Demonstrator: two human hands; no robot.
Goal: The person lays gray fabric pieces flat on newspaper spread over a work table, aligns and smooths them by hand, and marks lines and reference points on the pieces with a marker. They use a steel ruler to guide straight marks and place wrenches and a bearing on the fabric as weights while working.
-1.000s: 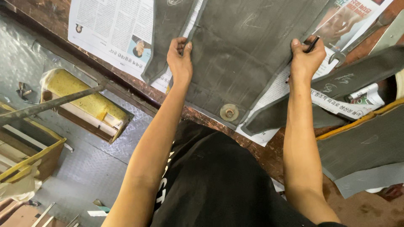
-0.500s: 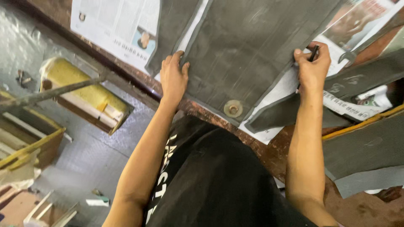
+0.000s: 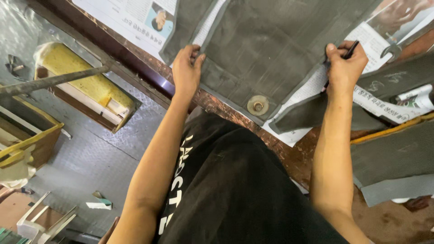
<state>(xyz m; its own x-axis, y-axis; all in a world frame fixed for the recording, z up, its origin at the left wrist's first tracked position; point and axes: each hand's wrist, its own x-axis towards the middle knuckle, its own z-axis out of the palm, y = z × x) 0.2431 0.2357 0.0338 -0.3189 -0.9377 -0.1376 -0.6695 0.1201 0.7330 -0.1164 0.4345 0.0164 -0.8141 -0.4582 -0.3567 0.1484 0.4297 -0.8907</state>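
— Head view: what did you see move?

— The dark grey rubber sheet [image 3: 275, 49] lay on newspapers [image 3: 131, 18] over the workbench [image 3: 298, 153], drawn nearer than a second before. Left hand [image 3: 186, 74] had shifted inward, fingers pinching its edge. Right hand [image 3: 346, 68] pressed down, fingers closed round a black pen [image 3: 350, 49]. Sheet looked squared for marking.

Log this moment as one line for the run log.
left hand: gripping edge of grey rubber sheet | right hand: holding black pen at sheet's other edge | sheet: flat on newspaper
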